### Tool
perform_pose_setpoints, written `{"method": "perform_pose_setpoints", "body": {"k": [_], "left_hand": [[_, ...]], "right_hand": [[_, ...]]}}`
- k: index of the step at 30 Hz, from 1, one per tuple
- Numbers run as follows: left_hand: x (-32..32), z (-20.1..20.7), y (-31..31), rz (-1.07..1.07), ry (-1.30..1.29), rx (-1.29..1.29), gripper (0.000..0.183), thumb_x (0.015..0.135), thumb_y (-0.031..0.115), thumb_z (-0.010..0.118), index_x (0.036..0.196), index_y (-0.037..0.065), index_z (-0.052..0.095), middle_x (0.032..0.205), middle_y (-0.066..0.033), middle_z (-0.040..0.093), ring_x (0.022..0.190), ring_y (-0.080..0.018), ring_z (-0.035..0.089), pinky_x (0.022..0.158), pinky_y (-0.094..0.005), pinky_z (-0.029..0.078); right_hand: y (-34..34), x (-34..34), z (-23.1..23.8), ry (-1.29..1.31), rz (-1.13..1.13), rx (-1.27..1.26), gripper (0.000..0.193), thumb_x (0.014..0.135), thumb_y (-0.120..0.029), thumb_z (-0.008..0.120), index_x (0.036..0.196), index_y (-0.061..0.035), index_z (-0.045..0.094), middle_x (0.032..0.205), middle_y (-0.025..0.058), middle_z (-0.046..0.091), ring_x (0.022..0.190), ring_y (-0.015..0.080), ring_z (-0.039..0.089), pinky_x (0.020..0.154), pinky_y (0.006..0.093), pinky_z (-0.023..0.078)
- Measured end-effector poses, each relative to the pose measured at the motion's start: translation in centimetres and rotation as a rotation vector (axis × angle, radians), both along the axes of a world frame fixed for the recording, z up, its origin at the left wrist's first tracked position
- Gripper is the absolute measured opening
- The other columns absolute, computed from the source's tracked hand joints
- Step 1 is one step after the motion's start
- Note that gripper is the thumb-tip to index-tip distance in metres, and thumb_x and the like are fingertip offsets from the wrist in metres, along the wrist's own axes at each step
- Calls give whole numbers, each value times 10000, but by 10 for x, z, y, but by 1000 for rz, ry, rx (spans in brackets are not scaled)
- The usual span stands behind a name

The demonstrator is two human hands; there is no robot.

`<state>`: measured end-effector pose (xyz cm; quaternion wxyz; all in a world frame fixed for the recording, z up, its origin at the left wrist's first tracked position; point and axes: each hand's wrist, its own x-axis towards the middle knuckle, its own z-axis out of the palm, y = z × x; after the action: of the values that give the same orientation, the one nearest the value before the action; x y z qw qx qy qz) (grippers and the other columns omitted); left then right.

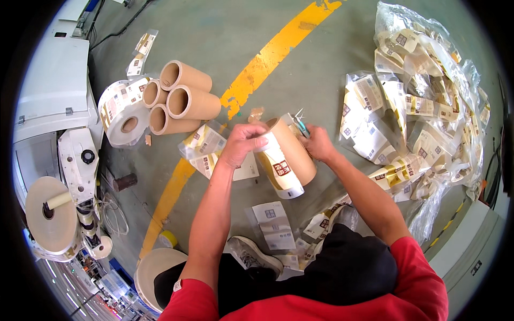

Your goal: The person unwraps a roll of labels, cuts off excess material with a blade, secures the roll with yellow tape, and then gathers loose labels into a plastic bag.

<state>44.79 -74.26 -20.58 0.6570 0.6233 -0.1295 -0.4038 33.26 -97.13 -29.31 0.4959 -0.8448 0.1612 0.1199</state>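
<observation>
In front of me a brown cardboard tube is held tilted, with a strip of printed white and gold film along its left side. My left hand is closed at the tube's upper left, thumb and fingers pinching the film at the rim. At the tube's right side is my right hand, closed around a small teal-handled tool with a thin metal tip. The tool's exact kind is hard to make out. Loose printed film pieces lie on the floor beside my left hand.
Several cardboard tubes are stacked at the left, beside a roll of printed film. A large heap of scrap film in clear plastic fills the right. A machine with a film roll stands far left. Film scraps lie near my shoe.
</observation>
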Motion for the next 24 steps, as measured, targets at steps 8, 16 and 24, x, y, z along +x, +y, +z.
{"method": "perform_pose_setpoints", "body": {"k": [8,16,24], "left_hand": [[9,6,-16,-165,-52,314,213,890,173,719,766,4,679,769,24,606,682,-51,519,594,-246,403],[55,93,-26,280,-84,-116,146,929,152,704,867,21,687,848,8,660,788,-60,562,766,-254,462],[57,118,-16,-24,-890,378,213,892,150,733,828,-7,604,729,-39,554,691,-146,499,631,-323,411]], "right_hand": [[-6,-9,12,-74,123,-266,226,901,-185,592,1046,-12,603,759,274,654,765,475,653,703,555,525],[-166,-63,33,-148,-167,-391,243,894,-80,626,1121,7,626,775,242,661,669,399,632,647,479,510],[-433,-169,119,5,-323,-1011,335,949,-240,604,1200,-18,602,835,313,631,770,491,622,662,546,464]]}}
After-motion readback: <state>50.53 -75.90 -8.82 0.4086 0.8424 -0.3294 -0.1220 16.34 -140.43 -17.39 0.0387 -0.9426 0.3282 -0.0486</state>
